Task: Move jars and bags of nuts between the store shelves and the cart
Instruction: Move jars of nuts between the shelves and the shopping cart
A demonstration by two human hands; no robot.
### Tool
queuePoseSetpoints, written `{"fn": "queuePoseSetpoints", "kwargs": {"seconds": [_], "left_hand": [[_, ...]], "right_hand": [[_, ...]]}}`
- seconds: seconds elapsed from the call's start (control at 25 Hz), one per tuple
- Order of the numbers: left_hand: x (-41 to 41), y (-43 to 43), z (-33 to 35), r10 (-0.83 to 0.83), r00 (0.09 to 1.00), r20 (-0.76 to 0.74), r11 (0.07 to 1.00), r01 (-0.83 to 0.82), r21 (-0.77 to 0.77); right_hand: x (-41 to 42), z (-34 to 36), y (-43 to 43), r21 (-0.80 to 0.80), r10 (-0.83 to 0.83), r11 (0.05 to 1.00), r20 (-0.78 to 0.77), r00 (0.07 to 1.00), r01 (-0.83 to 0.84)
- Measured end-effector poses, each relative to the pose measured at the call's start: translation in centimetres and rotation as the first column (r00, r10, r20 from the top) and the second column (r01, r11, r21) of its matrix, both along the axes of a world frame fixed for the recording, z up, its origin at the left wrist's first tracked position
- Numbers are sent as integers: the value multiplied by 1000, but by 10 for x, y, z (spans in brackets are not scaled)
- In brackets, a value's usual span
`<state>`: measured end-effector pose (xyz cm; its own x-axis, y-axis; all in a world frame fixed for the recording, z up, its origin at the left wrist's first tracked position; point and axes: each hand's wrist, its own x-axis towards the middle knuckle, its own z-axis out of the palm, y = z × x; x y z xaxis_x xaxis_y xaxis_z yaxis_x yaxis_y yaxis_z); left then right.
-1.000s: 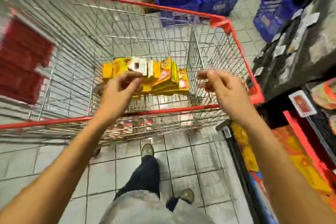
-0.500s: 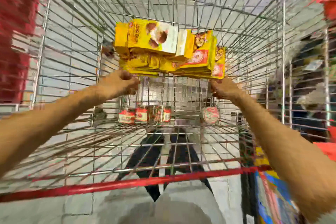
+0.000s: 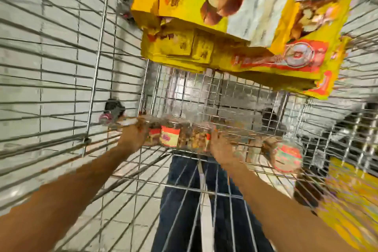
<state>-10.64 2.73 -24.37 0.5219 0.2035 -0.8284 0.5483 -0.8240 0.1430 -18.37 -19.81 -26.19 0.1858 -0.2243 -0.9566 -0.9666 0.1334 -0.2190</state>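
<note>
I look down into a wire shopping cart [image 3: 61, 80]. A row of clear nut jars [image 3: 170, 139] with red and orange labels stands at the cart's near end. My left hand [image 3: 133, 137] grips the left end of that row, and my right hand [image 3: 222, 149] grips the right end; motion blur hides the fingers. One more jar [image 3: 286, 156] lies on its side to the right of my right hand. A stack of yellow nut bags [image 3: 225, 26] lies further in, above the jars in view.
The cart's wire walls close in on the left and right. Through the mesh I see my legs in dark jeans [image 3: 184, 200] and grey floor tiles. Yellow packaging [image 3: 351, 200] on a store shelf shows at the lower right.
My head has dropped deeper into the cart. Both hands moved down from the yellow bags to the row of jars at the near end and now hold it from both sides.
</note>
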Motion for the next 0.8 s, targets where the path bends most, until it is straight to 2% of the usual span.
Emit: {"fn": "queuePoseSetpoints", "kwargs": {"seconds": [0.04, 0.12, 0.16, 0.2, 0.28, 0.36, 0.48, 0.56, 0.68, 0.76, 0.8], "left_hand": [[-4, -1, -8, 99, 995, 10, 992, -98, -77], [-14, -1, -24, 208, 976, 59, 965, -196, -173], [-17, 1, -34, 179, 982, 61, 975, -169, -147], [-16, 2, -40, 109, 993, 35, 992, -106, -68], [-16, -3, -46, -47, 995, 90, 993, 36, 114], [-19, -12, -52, -58, 986, 157, 989, 36, 142], [-13, -22, -61, 188, 966, 176, 982, -180, -56], [-4, -32, -67, 358, 925, 127, 924, -332, -189], [9, -48, -78, 458, 877, 146, 875, -417, -245], [24, -48, -73, 549, 834, 43, 798, -509, -324], [35, -47, -64, 574, 815, -82, 735, -557, -387]], "right_hand": [[-4, -14, 7, -25, -85, 996, -2, 996, 85], [2, -20, 15, -128, -42, 991, 5, 999, 42], [6, -25, 19, -111, -120, 987, -18, 993, 117], [9, -33, 19, -63, -224, 973, -54, 973, 221], [10, -40, 18, -31, -367, 930, -43, 929, 366], [8, -45, 12, 12, -431, 902, -39, 901, 432], [12, -52, -10, 111, -458, 882, -37, 888, 459], [18, -58, -32, 144, -440, 887, -28, 898, 439], [37, -52, -54, 259, -401, 888, 36, 915, 379], [54, -42, -59, 286, -362, 900, 69, 929, 329], [62, -35, -62, 303, -357, 899, 83, 930, 318]]}}
